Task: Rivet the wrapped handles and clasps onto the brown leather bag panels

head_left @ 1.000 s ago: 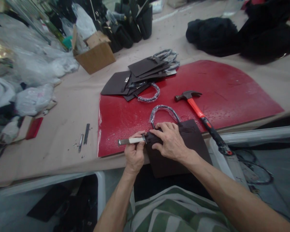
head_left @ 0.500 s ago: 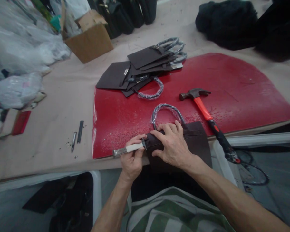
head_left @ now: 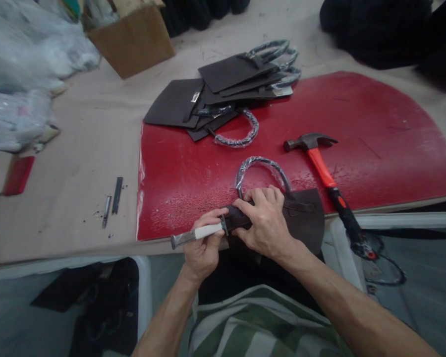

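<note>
My left hand (head_left: 202, 245) is closed around a metal punch (head_left: 182, 239) with a white wrapped middle. The punch lies sideways, its flat wider end against the left edge of a dark brown bag panel (head_left: 306, 218). My right hand (head_left: 265, 223) grips this panel, with the thumb and fingers over a folded strap part near its top. Behind the fingers rises the panel's rounded handle (head_left: 262, 161), wrapped in clear plastic film. What the punch's tip touches is hidden. To the right of the panel lies a claw hammer (head_left: 321, 166) with an orange and black handle.
A red board (head_left: 193, 183) covers the table's front. Similar bag panels (head_left: 174, 104) are piled at its back. Two thin metal tools (head_left: 117, 196) lie left of the board. A cardboard box (head_left: 134, 42) stands behind. White-rimmed bins (head_left: 144, 287) flank me below the table.
The camera view has shifted, so the far things sit higher in the picture. Both hands keep their holds on the punch and the panel, with only slight movement.
</note>
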Demonstrator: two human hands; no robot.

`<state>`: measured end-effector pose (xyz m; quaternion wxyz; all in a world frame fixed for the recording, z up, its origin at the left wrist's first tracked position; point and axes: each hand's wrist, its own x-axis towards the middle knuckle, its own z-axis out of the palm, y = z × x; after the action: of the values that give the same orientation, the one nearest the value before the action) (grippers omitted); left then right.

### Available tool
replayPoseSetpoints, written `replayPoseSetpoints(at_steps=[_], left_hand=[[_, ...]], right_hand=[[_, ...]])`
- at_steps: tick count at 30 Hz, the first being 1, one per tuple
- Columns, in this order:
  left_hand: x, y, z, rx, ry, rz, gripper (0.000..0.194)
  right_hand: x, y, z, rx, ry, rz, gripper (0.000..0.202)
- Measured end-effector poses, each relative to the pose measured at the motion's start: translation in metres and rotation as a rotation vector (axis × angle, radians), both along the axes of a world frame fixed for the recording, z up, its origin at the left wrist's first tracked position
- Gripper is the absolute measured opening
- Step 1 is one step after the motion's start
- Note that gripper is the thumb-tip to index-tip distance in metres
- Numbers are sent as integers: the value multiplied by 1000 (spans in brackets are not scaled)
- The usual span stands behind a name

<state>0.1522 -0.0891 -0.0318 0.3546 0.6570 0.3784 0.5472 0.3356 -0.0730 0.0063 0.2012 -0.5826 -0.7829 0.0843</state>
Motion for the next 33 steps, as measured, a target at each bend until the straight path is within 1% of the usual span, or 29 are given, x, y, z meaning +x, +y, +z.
replayPoseSetpoints(at_steps=[4,7,11,14,16,18,20,22,24,27,30,33], left_hand=[[0,-2,1,-12,14,26,21],[-1,-3,0,3,37,32,20],[0,-3,-1,23,51,42,21],[3,-8,1,2,14,90,19],[5,-18,3,-59,-45,144,16],[8,-32,4,-144,-136,226,13],[8,-49,1,-243,-238,312,12],[7,-65,-4,-356,-320,364,14],[5,-75,-11,-483,-357,353,17],[3,-78,-21,-626,-374,276,21],[7,-71,-24,-685,-411,187,26],[16,-63,-21,-713,-483,118,29]], right_hand=[[0,0,-2,18,43,2,44],[1,0,0,4,56,1,42],[3,2,7,-68,-10,37,54],[5,4,10,-97,-26,56,60],[6,4,9,-97,-25,56,63],[6,5,8,-89,-25,53,64],[6,5,7,-83,-22,60,64],[7,6,7,-82,-18,75,65],[10,6,8,-87,-18,99,67],[17,7,12,-115,-30,174,69],[23,8,13,-126,-45,256,70],[25,9,12,-97,-42,243,70]])
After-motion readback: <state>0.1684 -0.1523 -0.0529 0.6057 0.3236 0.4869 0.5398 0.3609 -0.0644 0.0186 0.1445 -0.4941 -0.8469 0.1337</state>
